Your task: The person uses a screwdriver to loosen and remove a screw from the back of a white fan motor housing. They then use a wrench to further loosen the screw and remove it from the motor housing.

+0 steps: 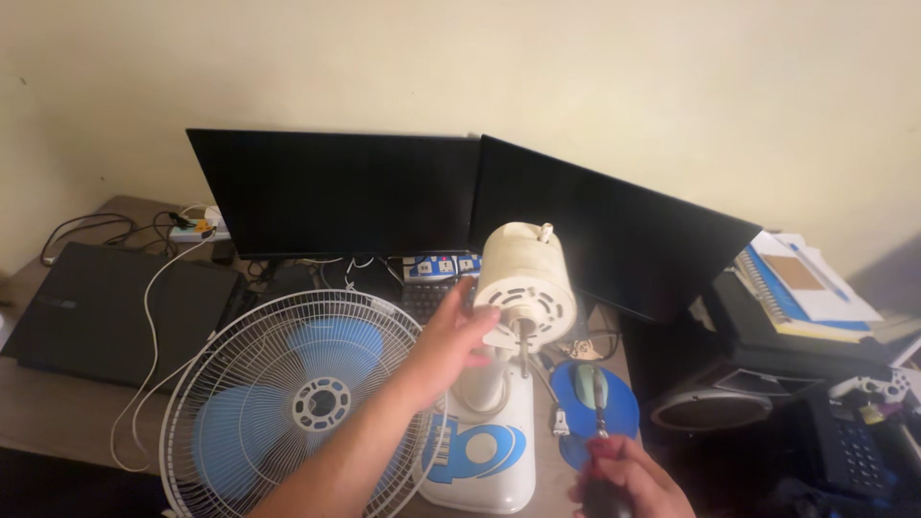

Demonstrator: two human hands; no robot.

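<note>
Fan motor held by left hand; right hand cut off.

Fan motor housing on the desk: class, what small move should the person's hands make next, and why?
Probably bring the screwdriver tip up to the motor housing face. The left hand grips the housing's side, steadying it, with the bare shaft pointing at the camera. The right hand holds the tool low, apart from the housing. The fan guard with blades lies detached beside it.
</note>
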